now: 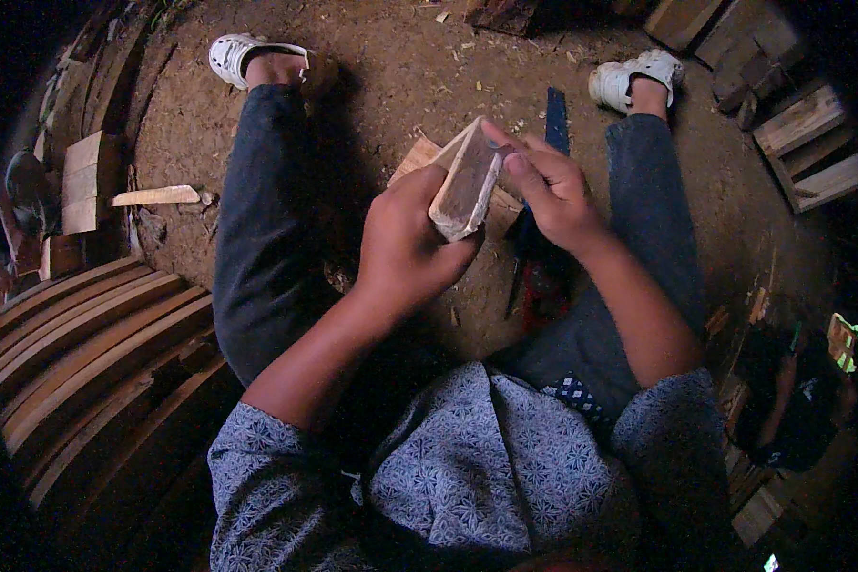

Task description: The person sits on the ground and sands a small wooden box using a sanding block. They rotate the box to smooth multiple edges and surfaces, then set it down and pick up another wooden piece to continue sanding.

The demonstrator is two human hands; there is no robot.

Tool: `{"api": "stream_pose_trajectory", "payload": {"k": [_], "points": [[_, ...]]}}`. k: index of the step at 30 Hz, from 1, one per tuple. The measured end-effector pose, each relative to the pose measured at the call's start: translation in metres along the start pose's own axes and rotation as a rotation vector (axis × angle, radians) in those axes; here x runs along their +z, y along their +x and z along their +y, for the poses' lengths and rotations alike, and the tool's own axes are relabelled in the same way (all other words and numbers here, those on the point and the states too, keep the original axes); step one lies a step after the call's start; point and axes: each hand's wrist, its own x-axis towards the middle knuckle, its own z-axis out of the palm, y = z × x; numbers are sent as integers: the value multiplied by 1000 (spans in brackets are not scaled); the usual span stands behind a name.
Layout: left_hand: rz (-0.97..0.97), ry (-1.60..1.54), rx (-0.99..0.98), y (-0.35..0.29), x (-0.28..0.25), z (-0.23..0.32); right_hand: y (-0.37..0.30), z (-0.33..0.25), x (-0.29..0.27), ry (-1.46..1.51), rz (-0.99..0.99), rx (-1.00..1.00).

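My left hand (405, 234) is wrapped around a rectangular block (467, 181) with a brown face and pale, rough edges, holding it tilted above the ground between my legs. At the block's upper right corner is my right hand (553, 191), its thumb and index finger pinched together and the other fingers curled. A small dark sliver shows by those fingertips, too small to name. Below the block a pale wooden board (418, 160) lies partly hidden by my hands. Beside my right hand, a long flat blue strip (556, 110) runs along the ground; something red lies further down, in shadow.
Long curved-looking planks (95, 334) are stacked at the left. A wooden block (84, 181) and a pale wood strip (157, 195) lie beyond them. A wooden frame (810, 148) and timber pieces stand at the far right. What looks like a dark-clothed person (791, 400) is at right.
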Motion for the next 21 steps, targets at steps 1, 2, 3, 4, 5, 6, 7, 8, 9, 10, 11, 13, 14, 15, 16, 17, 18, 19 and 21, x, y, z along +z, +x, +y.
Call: {"api": "stream_pose_trajectory", "payload": {"k": [1,2,3,4,5,6,7,8,9,10,11,13,14,15,16,17,18,19,21], "points": [[2,-19,-19,0,0,0,-1,0,4,25,17,-14],[1,-39,-37,1,1,0,-2,-3,10,48,37,-26],[4,-54,-59,0,2,-1,-4,-6,19,77,53,-41],[36,-86,-60,-1,3,-3,-8,-14,25,76,48,-50],[67,-118,-63,-4,5,-9,-13,-27,31,76,44,-59],[99,-150,-65,-7,8,-13,-17,-33,34,76,40,-68],[97,-173,-101,-8,11,-18,-15,-25,30,62,-4,2],[94,-199,-134,-8,13,-18,-11,-16,19,44,-45,72],[89,-230,-161,-6,15,-17,-8,-9,11,20,-82,142],[76,-245,-177,-6,16,-16,-8,-6,10,9,-29,141],[68,-254,-195,-6,17,-17,-5,-3,12,6,20,137],[60,-263,-191,-2,17,-18,-4,-6,15,19,49,73],[56,-262,-178,-2,16,-19,-9,-25,21,43,26,23],[52,-261,-165,-3,16,-20,-13,-34,25,67,5,-28],[60,-225,-153,-5,18,-22,-16,-22,28,106,34,-51],[65,-193,-130,-5,19,-21,-12,-12,23,96,42,13],[73,-162,-106,-4,21,-20,-5,1,13,86,48,75],[58,-171,-131,-4,20,-17,-3,9,8,76,53,137],[31,-185,-189,-7,20,-15,-9,-5,22,114,75,37]]}}
